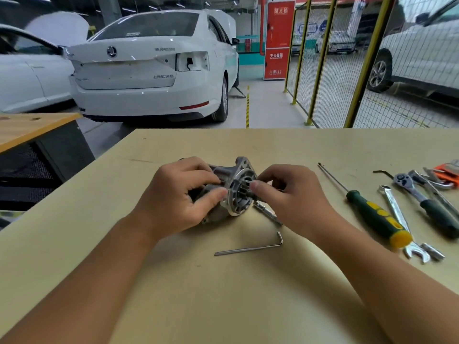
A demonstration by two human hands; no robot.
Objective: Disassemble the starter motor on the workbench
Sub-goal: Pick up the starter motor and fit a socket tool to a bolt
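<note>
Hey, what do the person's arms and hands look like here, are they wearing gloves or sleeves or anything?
Both are bare: no gloves on the left hand or right hand, no sleeves on the forearms, and no watch, rings or bands visible. The fingers have short, plain nails.
</note>
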